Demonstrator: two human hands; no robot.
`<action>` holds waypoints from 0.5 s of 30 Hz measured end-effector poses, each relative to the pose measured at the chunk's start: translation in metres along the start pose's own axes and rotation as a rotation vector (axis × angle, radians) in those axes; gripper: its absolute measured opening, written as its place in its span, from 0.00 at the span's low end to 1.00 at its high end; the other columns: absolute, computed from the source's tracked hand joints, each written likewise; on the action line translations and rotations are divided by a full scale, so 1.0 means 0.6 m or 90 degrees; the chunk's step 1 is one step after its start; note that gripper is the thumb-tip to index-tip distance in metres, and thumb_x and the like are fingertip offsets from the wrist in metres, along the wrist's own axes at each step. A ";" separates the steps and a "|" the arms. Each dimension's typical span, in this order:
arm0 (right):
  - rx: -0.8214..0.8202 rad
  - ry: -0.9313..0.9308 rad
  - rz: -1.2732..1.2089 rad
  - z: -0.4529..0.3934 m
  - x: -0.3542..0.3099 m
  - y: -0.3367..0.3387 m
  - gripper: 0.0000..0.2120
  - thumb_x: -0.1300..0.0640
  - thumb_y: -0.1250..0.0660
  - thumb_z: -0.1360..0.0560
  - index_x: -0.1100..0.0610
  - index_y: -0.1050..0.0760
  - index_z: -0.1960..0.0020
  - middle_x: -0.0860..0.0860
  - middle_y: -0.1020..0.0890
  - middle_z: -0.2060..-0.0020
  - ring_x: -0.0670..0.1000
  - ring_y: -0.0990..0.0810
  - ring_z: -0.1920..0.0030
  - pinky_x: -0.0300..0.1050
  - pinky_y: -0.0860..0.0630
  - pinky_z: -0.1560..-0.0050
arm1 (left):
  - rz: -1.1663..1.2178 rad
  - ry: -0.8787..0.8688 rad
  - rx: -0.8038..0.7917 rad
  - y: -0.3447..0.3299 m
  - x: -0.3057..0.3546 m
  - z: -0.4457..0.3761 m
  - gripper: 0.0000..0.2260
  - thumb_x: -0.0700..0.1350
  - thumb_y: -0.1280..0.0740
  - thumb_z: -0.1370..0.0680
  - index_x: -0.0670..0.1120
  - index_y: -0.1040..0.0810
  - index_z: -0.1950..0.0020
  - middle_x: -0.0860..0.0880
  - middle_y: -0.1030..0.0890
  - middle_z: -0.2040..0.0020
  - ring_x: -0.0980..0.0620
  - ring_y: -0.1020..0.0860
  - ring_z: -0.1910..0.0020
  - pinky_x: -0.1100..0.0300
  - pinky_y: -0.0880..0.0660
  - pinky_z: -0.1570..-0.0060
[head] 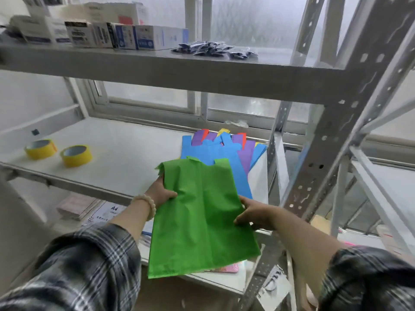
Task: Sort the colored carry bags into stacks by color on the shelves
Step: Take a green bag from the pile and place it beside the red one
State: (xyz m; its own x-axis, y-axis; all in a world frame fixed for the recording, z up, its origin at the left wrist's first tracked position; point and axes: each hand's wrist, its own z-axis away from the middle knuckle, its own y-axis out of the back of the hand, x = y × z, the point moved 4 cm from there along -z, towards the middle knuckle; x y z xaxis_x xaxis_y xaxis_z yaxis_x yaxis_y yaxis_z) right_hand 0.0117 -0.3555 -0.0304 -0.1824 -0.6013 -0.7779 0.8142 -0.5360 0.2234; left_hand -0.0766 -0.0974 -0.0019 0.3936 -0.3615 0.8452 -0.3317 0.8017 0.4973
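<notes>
A green carry bag (199,212) is held flat and slightly tilted over the front edge of the middle shelf (112,153), its handles pointing away from the person. The left hand (160,194) grips its left edge, thumb curled over the top face with the fingers hidden underneath. The right hand (253,214) pinches the right edge, thumb on top and fingers tucked below. Just behind it on the shelf lies a mixed pile of bags (226,149), blue on top with purple, yellow and red peeking out. Two yellow tape rolls (58,152) sit well apart to the left. Small boxes (94,32) line the upper shelf
</notes>
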 end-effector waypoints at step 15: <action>-0.163 -0.073 0.040 0.209 0.127 0.029 0.35 0.72 0.39 0.25 0.43 0.42 0.26 0.48 0.24 0.40 0.59 0.29 0.32 0.59 0.31 0.33 | 0.074 0.108 -0.162 -0.172 -0.010 0.158 0.49 0.38 0.27 0.48 0.40 0.39 0.28 0.37 0.25 0.39 0.42 0.25 0.45 0.48 0.27 0.42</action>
State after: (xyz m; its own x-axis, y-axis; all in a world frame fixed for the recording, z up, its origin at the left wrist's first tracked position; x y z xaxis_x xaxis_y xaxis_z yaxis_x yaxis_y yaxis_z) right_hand -0.0569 -0.4848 -0.0121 -0.1765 -0.7001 -0.6919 0.9360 -0.3368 0.1020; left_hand -0.1260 -0.2231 -0.0397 0.5099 -0.1937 0.8381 -0.1664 0.9337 0.3171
